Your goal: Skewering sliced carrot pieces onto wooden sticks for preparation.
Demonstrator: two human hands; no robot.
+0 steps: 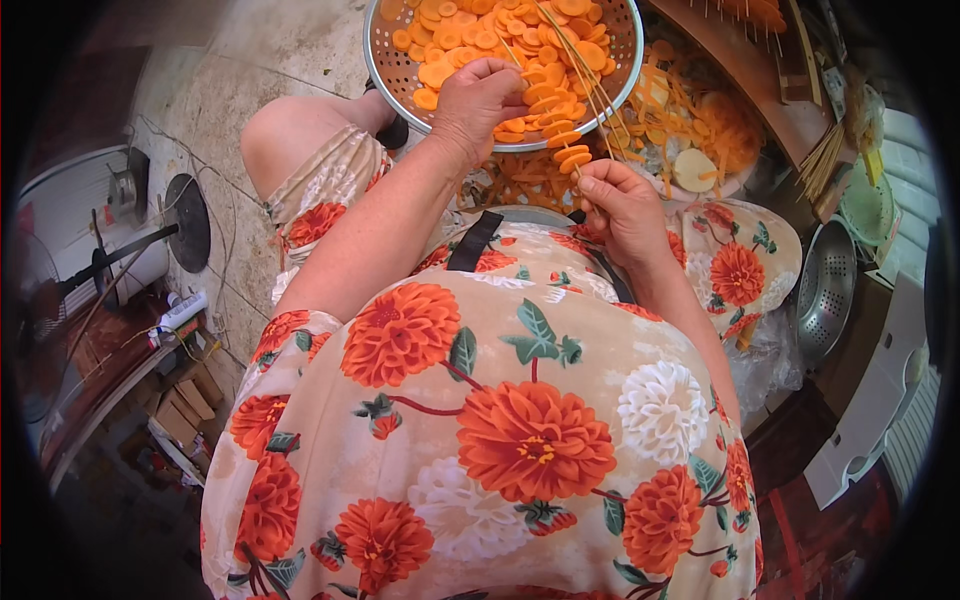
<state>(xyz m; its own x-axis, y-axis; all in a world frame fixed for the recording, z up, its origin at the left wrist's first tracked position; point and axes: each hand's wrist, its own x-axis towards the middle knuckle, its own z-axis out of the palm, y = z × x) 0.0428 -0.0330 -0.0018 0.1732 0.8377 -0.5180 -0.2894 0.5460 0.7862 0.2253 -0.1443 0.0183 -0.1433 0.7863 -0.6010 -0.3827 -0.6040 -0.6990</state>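
Observation:
My right hand [619, 199] grips the lower end of a thin wooden skewer, and longer bare skewers [581, 64] rise beside it over the basin. Round carrot slices [561, 139] are threaded in a spaced row along the held skewer. At the row's upper end, my left hand [480, 94] has its thumb and fingers pinched together near a slice; whether it holds one is hidden. Beneath both hands' far side, a perforated metal colander [639, 56] holds many loose carrot slices [450, 34].
Carrot peelings [720, 127] lie in a heap right of the colander. Farther right are a bundle of wooden skewers [821, 161], an empty metal colander [825, 289] and a green plastic basket [866, 202]. A fan base [190, 223] stands at the left.

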